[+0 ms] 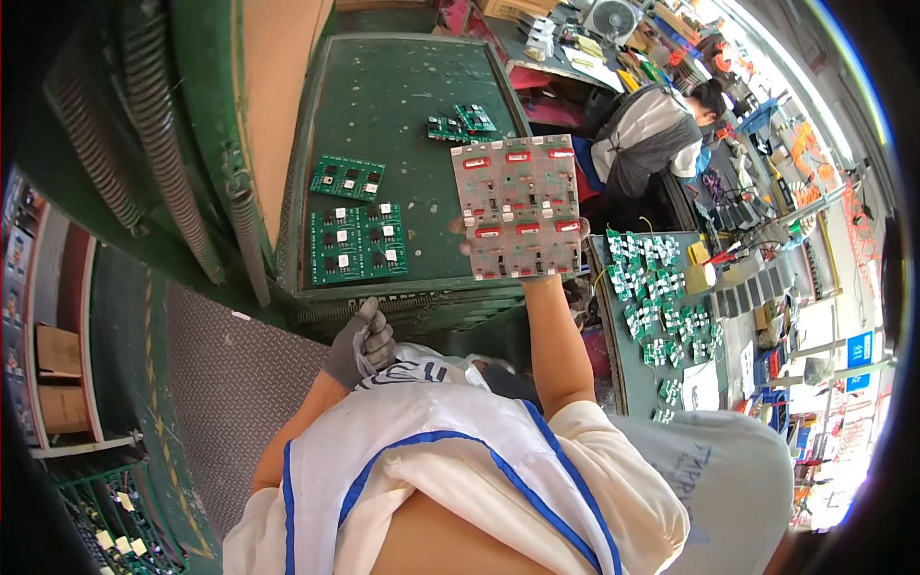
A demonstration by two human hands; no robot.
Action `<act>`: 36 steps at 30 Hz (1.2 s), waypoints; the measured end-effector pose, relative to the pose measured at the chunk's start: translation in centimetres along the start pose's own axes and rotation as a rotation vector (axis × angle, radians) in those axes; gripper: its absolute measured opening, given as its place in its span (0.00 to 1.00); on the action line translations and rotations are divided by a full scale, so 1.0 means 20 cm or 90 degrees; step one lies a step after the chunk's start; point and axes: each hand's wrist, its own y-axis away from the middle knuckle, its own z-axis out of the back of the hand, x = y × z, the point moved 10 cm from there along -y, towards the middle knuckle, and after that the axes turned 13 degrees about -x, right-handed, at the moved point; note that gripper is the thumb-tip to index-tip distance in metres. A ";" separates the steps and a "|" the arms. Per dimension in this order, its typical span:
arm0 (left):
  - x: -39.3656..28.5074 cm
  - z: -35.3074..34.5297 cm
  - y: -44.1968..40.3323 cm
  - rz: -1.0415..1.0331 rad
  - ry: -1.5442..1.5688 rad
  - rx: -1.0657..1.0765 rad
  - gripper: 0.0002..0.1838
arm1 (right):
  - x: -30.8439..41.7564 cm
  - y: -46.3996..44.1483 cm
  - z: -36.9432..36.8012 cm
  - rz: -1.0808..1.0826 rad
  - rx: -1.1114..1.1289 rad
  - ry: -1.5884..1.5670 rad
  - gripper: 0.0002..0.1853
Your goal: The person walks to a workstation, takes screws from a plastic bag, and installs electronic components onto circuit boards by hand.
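My right hand (542,282) is under a flat, greyish board panel (523,206), holding it up near the right edge of the green-topped surface. Red rectangular parts and small dark components sit in rows on the panel. Its fingertips grip the panel's left and right edges; the palm is hidden. Below the front edge, in a grey glove, my left hand (369,343) has curled fingers and a raised thumb; whether anything lies inside cannot be seen. Green circuit boards with white-topped parts, a larger one (358,243) and a smaller one (348,178), lie left of the panel.
More green boards (463,123) lie behind the panel on the green surface (402,86). Springs (172,144) hang from green machinery at left. On the right, a bench holds many green boards (661,297). Another person (652,134) bends over work there. A fan (613,17) stands farther back.
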 end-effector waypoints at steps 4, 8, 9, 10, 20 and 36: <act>0.01 0.01 -0.01 0.010 -0.014 -0.004 0.23 | 0.01 0.01 0.02 0.036 -0.026 -0.011 0.62; 0.02 0.02 -0.03 0.023 -0.013 -0.013 0.24 | 0.02 0.03 -0.01 0.004 0.021 0.000 0.63; 0.03 0.03 -0.05 0.026 -0.014 -0.014 0.24 | 0.03 0.03 0.00 0.007 0.018 -0.002 0.63; 0.03 0.03 -0.05 0.027 -0.014 0.002 0.24 | 0.02 0.04 0.00 -0.019 0.029 -0.002 0.63; 0.03 -0.03 -0.10 0.052 -0.022 0.017 0.23 | 0.06 0.11 0.06 0.064 0.008 0.016 0.61; 0.09 -0.13 -0.11 0.106 -0.099 -0.036 0.14 | 0.11 0.23 0.09 0.173 -0.072 0.013 0.56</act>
